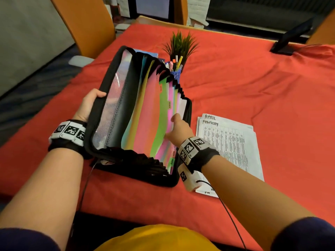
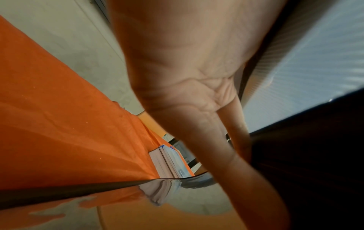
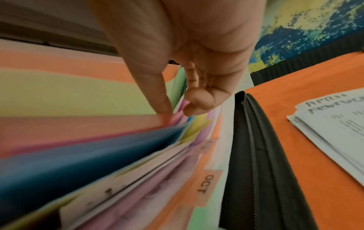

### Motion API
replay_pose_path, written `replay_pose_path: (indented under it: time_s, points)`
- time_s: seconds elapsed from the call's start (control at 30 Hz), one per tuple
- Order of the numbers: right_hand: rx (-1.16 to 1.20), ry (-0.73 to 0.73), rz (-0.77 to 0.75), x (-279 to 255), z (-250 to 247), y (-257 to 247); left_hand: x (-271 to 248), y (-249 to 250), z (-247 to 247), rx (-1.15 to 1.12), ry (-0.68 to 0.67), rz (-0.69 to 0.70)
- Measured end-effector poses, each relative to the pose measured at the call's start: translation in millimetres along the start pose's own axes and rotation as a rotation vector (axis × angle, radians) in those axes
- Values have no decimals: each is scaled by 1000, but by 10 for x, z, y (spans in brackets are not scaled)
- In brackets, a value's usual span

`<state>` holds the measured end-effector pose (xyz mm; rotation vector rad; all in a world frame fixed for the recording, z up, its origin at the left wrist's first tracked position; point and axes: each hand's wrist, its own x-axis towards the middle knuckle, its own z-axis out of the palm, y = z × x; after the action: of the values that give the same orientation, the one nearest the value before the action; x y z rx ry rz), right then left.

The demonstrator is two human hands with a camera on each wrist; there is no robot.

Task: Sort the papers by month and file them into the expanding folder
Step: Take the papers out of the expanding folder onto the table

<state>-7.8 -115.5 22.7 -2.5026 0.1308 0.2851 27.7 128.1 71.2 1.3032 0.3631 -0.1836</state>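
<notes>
A black zip expanding folder (image 1: 108,109) lies open on the red cloth, its coloured dividers (image 1: 145,115) fanned out with month tabs such as MAY, OCT and NOV. My left hand (image 1: 92,102) grips the raised left cover, thumb over its edge. My right hand (image 1: 176,127) reaches in among the dividers; in the right wrist view its thumb (image 3: 159,99) presses a pink divider (image 3: 78,129) and a curled finger (image 3: 199,101) sits on the other side. A stack of printed papers (image 1: 230,147), headed APRIL and February by hand, lies right of the folder.
Behind the folder stand a small potted plant (image 1: 181,44) and a blue pen cup (image 1: 175,69). A dark tablet on a stand (image 1: 291,37) sits at the far right. Orange chairs (image 1: 85,24) line the far side. Red cloth (image 1: 253,87) covers the table.
</notes>
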Motion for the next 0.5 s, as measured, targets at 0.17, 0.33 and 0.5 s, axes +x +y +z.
replay_pose_path:
  time_s: [0.17, 0.33, 0.5]
  points:
    - [112, -49, 138, 119, 68, -30, 23, 3, 9, -34, 0, 19]
    - [207, -208, 196, 165, 84, -48, -24, -13, 57, -14, -16, -17]
    - [444, -161, 273, 83, -125, 161, -173, 0, 313, 110, -118, -13]
